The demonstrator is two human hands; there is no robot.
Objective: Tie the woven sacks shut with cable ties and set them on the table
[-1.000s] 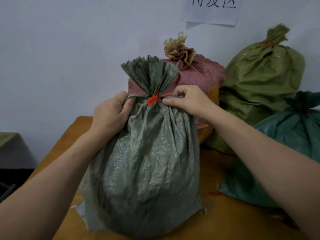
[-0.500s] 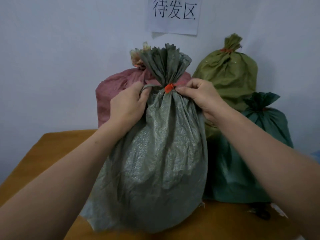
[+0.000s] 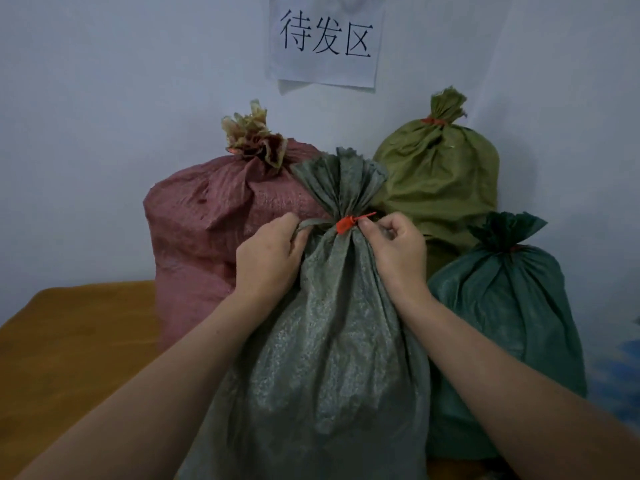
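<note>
— Where do I put it down?
— On the bare table (image 3: 69,341) to your left, I'd say. Your left hand (image 3: 268,258) curls round the gathered neck of the grey sack (image 3: 329,358), just under the red cable tie (image 3: 346,225). Your right hand (image 3: 398,254) pinches the neck beside the tie's head.
— And the sack?
— Its body hangs below both grips, base out of view, close against the dark green sack (image 3: 512,334). Lower evenly so it lands flat.
</note>
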